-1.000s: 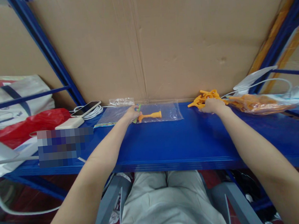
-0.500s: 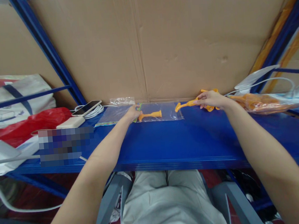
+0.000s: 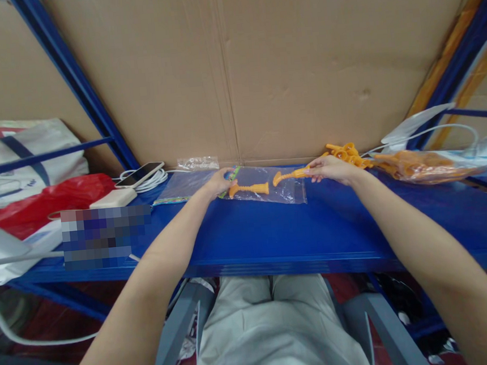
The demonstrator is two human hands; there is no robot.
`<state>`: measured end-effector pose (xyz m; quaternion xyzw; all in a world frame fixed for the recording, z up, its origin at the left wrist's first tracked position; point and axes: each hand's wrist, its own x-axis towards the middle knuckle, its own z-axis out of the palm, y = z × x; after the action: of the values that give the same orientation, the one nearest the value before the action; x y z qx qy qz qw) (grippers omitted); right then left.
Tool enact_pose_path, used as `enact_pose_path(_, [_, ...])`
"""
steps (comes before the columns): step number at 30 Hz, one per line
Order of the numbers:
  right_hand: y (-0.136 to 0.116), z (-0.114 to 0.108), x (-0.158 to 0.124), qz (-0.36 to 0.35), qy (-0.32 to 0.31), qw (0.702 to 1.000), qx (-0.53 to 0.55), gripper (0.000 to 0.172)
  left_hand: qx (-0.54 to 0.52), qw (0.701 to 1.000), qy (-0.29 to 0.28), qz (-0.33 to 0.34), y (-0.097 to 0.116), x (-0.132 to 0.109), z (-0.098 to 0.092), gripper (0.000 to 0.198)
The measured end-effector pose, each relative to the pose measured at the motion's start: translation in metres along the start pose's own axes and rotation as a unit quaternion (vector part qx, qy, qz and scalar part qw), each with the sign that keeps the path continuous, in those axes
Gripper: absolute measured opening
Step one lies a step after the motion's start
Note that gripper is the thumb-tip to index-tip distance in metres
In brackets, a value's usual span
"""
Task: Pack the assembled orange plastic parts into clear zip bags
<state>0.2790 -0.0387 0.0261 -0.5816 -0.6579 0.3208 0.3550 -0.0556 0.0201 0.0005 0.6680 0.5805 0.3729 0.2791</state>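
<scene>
My left hand [image 3: 218,182] is closed on the colourful strip of a clear plastic bag [image 3: 289,194]. An orange hammer-shaped plastic piece [image 3: 252,189] lies along the bag, its curved head close to my left fingertips; I cannot tell whether it is inside or on top. My right hand [image 3: 330,169] pinches a second orange hammer-shaped piece [image 3: 292,175] by its wide end. That piece's curved head points left, over the bag's right part. Behind my right hand is a pile of similar orange pieces [image 3: 347,152].
More clear bags [image 3: 175,185] lie flat under my left hand on the blue shelf [image 3: 273,231]. On the right sits a clear bag of orange pieces [image 3: 425,165]. A phone [image 3: 143,174], white cable [image 3: 150,185] and red plastic bag [image 3: 78,191] are at left. Cardboard [image 3: 285,76] stands behind.
My right hand has moved left from the pile with the orange piece. The clear bag's right end has shifted nearer to me, and the piece along it has moved slightly right.
</scene>
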Motion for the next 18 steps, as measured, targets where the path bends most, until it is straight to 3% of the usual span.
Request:
enact_pose_path(2, [0.001,0.009,0.002,0.011,0.004,0.999,0.031,0.015,0.014,1.000,-0.021,0.016,-0.001,0.001,0.002,0.052])
enact_pose_path(5, [0.000,0.021,0.003,0.032,0.007,0.996,0.086,0.009,0.103,0.994,-0.003,0.031,-0.001,-0.001,0.005,0.056])
enact_pose_path(10, [-0.008,0.036,-0.002,0.065,0.014,0.989,0.134,0.010,0.299,0.947,0.040,0.113,0.003,-0.006,0.014,0.057])
enact_pose_path(13, [-0.012,0.041,-0.004,0.075,0.018,0.986,0.145,0.012,0.327,0.933,0.013,0.153,0.003,-0.006,0.023,0.057])
enact_pose_path(18, [-0.016,0.042,-0.009,0.078,-0.012,0.982,0.169,0.011,0.284,0.945,-0.044,0.157,0.000,-0.002,0.032,0.053])
